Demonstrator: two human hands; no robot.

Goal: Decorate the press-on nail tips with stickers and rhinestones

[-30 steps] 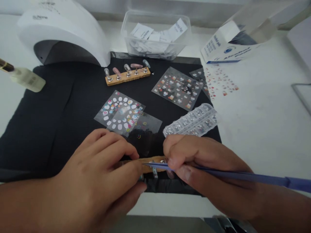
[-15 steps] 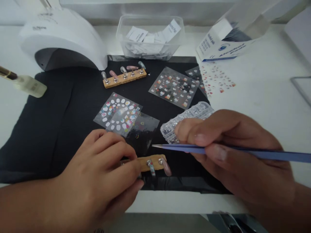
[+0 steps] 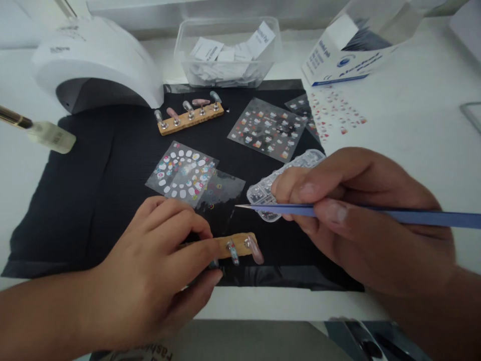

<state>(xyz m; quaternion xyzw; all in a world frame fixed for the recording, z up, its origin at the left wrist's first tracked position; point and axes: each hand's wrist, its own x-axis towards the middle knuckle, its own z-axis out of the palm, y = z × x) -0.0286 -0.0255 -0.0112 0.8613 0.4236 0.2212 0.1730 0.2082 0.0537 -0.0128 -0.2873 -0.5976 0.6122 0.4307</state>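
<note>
My left hand is closed around the left part of a wooden nail stand near the mat's front edge, hiding that end. Two nail tips show on its right part, a patterned one and a pink one. My right hand pinches blue tweezers, which point left above the mat. Beneath and behind that hand lies a clear compartment case with small pieces. Sticker sheets rest just beyond my left hand.
A second stand with several nail tips, another sticker sheet and a white lamp are farther back. Bottle at left; tub of packets and open box behind the black mat.
The view has shifted slightly. My right hand and the tweezers are a little higher, farther from the front stand. My left hand keeps its hold on the stand.
</note>
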